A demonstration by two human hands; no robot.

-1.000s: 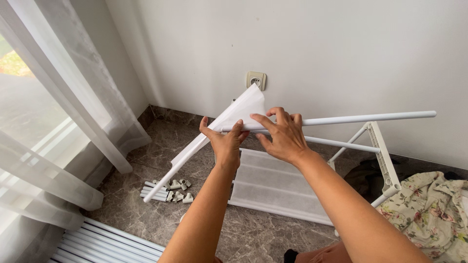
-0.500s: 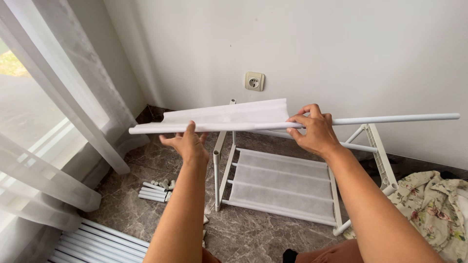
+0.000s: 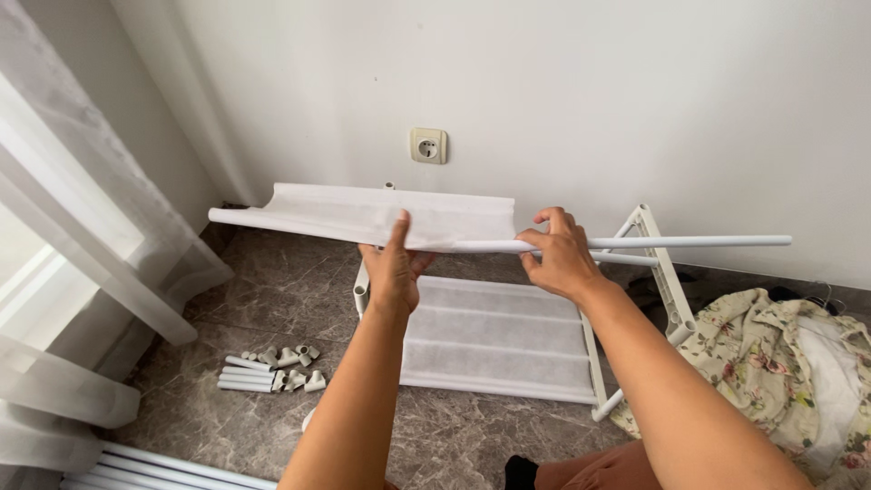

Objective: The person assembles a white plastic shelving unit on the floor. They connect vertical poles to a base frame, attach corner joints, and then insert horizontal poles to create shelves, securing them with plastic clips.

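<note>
**Both hands holding a fabric-sleeved tube above the rack**

Grey marble floor point(image 3: 272, 290) and a white wall with a socket point(image 3: 428, 145) are filling my view, with sheer curtains point(image 3: 82, 245) hanging off to the left. I am seeing the left hand point(image 3: 395, 268) closing its grip on the white fabric panel point(image 3: 381, 213), thumb lying on top of the cloth and fingers curling underneath. The right hand point(image 3: 558, 254) is closing its grip around the white tube point(image 3: 689, 242) just where the fabric ends, and the bare tube is running out well past that grip to the right. The panel is stretching level from the right grip away to the left. Below both grips, a partly built white rack point(image 3: 499, 345) is lying on the floor. Down-left of the left grip, small white connectors and short tubes point(image 3: 272, 367) are lying in a heap. Down-right of the right grip, a floral cloth point(image 3: 780, 363) is lying crumpled.
</note>
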